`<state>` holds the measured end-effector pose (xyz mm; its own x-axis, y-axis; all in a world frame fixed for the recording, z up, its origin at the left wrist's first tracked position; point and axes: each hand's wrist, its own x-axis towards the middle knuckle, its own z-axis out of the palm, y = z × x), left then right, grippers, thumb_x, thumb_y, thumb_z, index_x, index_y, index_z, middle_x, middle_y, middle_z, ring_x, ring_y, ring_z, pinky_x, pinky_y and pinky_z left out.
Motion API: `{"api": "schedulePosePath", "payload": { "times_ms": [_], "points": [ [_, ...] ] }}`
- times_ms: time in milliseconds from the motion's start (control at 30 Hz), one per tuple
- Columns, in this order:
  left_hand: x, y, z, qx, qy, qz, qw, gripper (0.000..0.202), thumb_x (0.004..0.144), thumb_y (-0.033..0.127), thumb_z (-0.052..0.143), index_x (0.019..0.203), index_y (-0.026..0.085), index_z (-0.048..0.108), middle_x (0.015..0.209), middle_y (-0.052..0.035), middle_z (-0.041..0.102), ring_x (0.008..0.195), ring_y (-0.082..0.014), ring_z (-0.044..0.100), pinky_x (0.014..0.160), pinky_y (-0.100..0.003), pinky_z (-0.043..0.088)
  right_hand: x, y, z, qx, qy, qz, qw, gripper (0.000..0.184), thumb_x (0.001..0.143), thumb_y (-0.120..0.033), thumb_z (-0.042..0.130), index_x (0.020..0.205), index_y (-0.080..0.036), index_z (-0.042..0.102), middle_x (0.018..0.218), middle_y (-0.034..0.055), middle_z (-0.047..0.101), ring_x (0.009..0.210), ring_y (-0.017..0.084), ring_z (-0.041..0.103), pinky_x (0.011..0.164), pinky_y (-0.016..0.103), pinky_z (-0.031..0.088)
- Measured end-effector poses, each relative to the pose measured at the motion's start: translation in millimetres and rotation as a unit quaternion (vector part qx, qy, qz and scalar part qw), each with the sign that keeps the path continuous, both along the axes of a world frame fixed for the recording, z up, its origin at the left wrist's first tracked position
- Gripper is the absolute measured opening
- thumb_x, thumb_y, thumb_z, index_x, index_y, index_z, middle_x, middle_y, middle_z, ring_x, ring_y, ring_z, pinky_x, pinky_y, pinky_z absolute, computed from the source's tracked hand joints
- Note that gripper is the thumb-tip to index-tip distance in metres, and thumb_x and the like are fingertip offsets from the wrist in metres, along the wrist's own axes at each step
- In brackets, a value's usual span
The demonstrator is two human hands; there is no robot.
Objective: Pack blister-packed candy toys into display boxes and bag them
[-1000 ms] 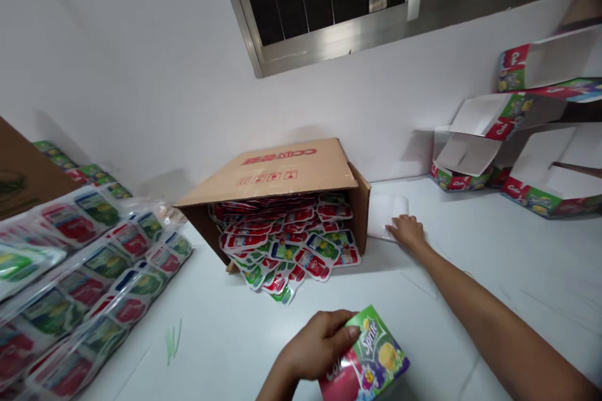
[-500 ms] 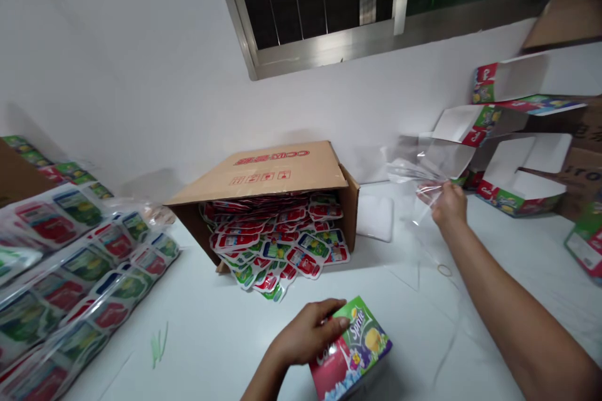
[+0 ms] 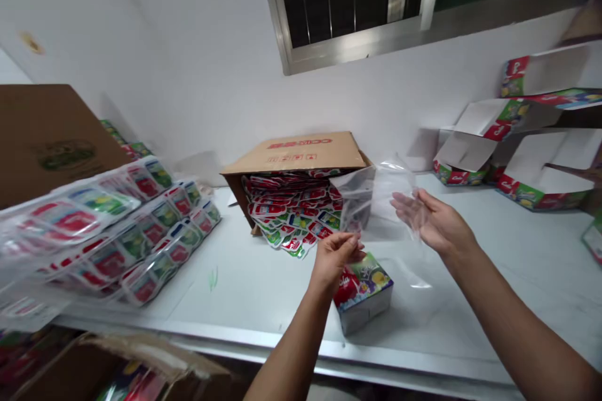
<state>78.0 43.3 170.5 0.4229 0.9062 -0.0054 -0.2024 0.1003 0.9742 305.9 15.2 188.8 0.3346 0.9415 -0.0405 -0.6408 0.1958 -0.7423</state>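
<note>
Both hands hold a clear plastic bag (image 3: 376, 200) up above the white table (image 3: 263, 288). My left hand (image 3: 336, 257) pinches the bag's lower left edge. My right hand (image 3: 430, 220) has its fingers spread against the bag's right side, seemingly inside its mouth. Just below the hands, a small colourful drink-branded carton (image 3: 364, 293) stands on the table near its front edge, free of either hand.
A brown cardboard box (image 3: 301, 153) lies on its side behind, spilling red and green sachets (image 3: 291, 216). Bagged sachet stacks (image 3: 117, 232) fill the left, with a brown box (image 3: 42, 138) behind. Open empty cartons (image 3: 517, 144) pile up at the right wall. Another carton (image 3: 117, 369) sits below the table edge.
My right hand carried the clear bag from the right back toward the middle. My left hand let go of the small carton and took the bag's edge. The view pulled back.
</note>
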Motion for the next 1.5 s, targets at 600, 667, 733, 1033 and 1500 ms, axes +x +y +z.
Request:
{"api": "schedulePosePath", "payload": {
  "times_ms": [600, 667, 733, 1033, 1500],
  "points": [
    [-30.3, -34.3, -10.2, 0.195, 0.131, 0.171, 0.957, 0.041, 0.086, 0.045, 0.059, 0.06, 0.014, 0.061, 0.055, 0.0058, 0.036, 0.056, -0.0087, 0.035, 0.056, -0.02, 0.029, -67.9, -51.0, -30.2, 0.06, -0.701, -0.258, 0.662, 0.059, 0.081, -0.052, 0.063, 0.129, -0.019, 0.05, 0.126, 0.0143, 0.058, 0.114, 0.031, 0.053, 0.097, 0.047, 0.042],
    [-26.8, -41.9, -2.9, 0.24, 0.167, 0.161, 0.943, 0.04, 0.09, 0.044, 0.053, 0.064, 0.015, 0.064, 0.056, 0.0055, 0.038, 0.056, -0.0089, 0.036, 0.056, -0.02, 0.031, -88.9, -55.6, -29.7, 0.092, -0.781, -0.201, 0.584, 0.054, 0.083, -0.044, 0.064, 0.129, -0.018, 0.051, 0.126, 0.0135, 0.059, 0.114, 0.031, 0.052, 0.095, 0.044, 0.041],
    [-25.7, -47.6, 2.3, 0.265, 0.189, 0.149, 0.934, 0.036, 0.091, 0.043, 0.052, 0.075, 0.016, 0.07, 0.056, 0.0054, 0.044, 0.056, -0.009, 0.04, 0.056, -0.019, 0.033, -95.9, -51.3, -32.6, 0.072, -0.816, -0.202, 0.537, 0.037, 0.087, -0.032, 0.06, 0.12, -0.018, 0.058, 0.119, 0.0116, 0.064, 0.107, 0.028, 0.056, 0.09, 0.041, 0.04],
    [-41.9, -18.0, -14.2, 0.441, 0.41, 0.282, 0.747, 0.031, 0.092, 0.037, 0.052, 0.106, 0.017, 0.07, 0.069, -0.0038, 0.065, 0.064, -0.0165, 0.059, 0.065, -0.025, 0.043, -39.5, -23.9, -34.8, -0.008, -0.842, -0.304, 0.446, 0.017, 0.094, -0.023, 0.05, 0.095, -0.018, 0.066, 0.081, 0.0047, 0.07, 0.072, 0.02, 0.06, 0.068, 0.032, 0.034],
    [-15.7, 60.5, -8.9, 0.373, 0.534, 0.329, 0.684, 0.047, 0.097, 0.039, 0.041, 0.14, 0.021, 0.048, 0.084, -0.0121, 0.073, 0.069, -0.0249, 0.068, 0.065, -0.03, 0.043, -33.1, 33.9, -33.8, 0.125, -0.854, -0.26, 0.433, 0.024, 0.093, -0.017, 0.045, 0.104, -0.022, 0.067, 0.098, 0.0083, 0.069, 0.088, 0.022, 0.056, 0.078, 0.035, 0.037]
  ]
}}
